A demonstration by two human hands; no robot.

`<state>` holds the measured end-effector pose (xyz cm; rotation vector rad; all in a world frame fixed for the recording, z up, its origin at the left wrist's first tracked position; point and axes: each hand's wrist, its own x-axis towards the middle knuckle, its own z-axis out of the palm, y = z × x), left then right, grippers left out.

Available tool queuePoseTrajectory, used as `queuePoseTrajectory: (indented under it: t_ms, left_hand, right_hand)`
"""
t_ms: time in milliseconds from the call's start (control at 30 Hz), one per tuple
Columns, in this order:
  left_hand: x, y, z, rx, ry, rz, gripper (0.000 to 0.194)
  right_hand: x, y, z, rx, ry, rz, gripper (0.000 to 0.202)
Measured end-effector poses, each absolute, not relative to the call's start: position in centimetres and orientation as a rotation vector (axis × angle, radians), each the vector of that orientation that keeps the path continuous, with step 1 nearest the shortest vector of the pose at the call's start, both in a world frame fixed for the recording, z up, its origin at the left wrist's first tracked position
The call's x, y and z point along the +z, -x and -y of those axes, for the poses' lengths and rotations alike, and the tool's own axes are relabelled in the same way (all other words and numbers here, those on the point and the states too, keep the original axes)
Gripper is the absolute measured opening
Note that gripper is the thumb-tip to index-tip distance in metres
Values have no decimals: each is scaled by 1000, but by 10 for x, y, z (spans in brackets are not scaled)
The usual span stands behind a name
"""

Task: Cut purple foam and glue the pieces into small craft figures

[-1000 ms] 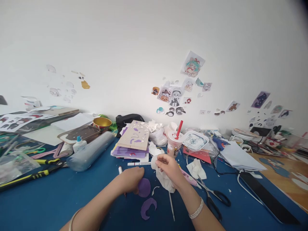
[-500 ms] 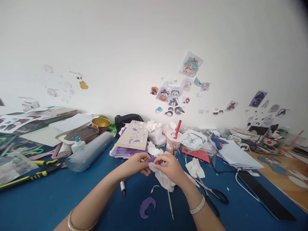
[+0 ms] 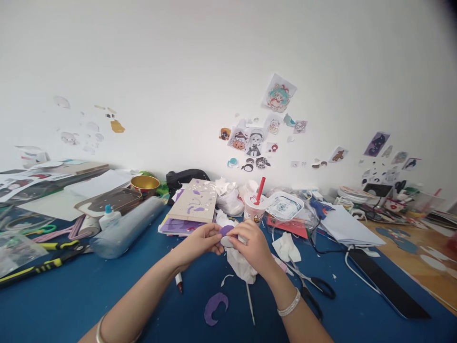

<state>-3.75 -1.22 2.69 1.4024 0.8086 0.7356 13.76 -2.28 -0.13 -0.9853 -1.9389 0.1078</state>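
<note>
The left hand (image 3: 202, 244) and right hand (image 3: 251, 245) are bare, and so are the arms. The right wrist wears a shiny silver bracelet (image 3: 290, 304). It is wide and has rows of tiny sparkly bits. The left arm wears a bangle (image 3: 99, 329). It is round, smooth and pale gold, and thinner than the silver one.

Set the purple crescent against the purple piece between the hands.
The purple crescent lies on the blue table; the purple piece is raised between the left hand and right hand. The purple crescent shows its whole outline; the purple piece is partly hidden by the right hand. Both share a purple colour.
</note>
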Motion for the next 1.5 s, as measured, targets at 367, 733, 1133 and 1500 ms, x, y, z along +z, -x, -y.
queuePoseTrajectory:
  t_ms: [367,733,1133,1500]
  left_hand:
    - [25,34,12,840,-1451,-808,28]
    - [26,36,10,969,-1320,-714,30]
    - [27,36,12,965,-1346,-720,32]
    - [12,27,7,928,-1539,-909,24]
  right_hand:
    - [3,-139,26,93,978,1853,12]
    - [8,-145,29,-102,989,1840,22]
    - [7,-146,28,-51,957,1791,19]
    - [2,-136,30,-96,966,1893,15]
